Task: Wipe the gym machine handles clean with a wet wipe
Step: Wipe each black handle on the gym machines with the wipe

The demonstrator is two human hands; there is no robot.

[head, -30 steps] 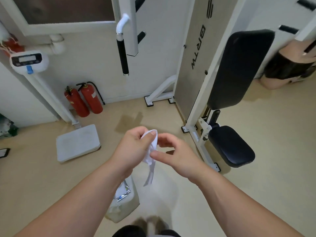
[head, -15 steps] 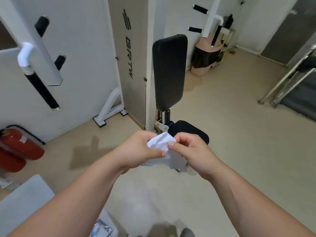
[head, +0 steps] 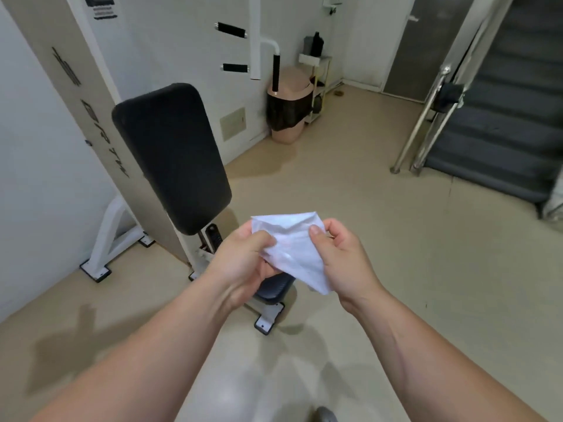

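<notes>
A white wet wipe [head: 292, 248] is spread out between both hands in the middle of the view. My left hand [head: 243, 260] pinches its left edge and my right hand [head: 341, 257] pinches its right edge with thumb and fingers. Behind them stands a white gym machine with a black backrest pad [head: 170, 153] and a black seat [head: 274, 289] partly hidden by my left hand. The machine's black handles are farther back: an upper horizontal grip [head: 231, 30], a lower horizontal grip [head: 235, 67] and a vertical grip [head: 276, 73] on a white arm.
A pink bin with a black liner [head: 289, 108] stands by the far wall next to a small shelf [head: 316, 83]. Grey stairs [head: 499, 117] with a metal railing [head: 426, 117] rise at the right. The machine's white base feet [head: 97, 269] reach onto the beige floor.
The view has swung right, away from the fire extinguishers, toward the bin and stairs. The crumpled wipe has been pulled open wider between my hands.
</notes>
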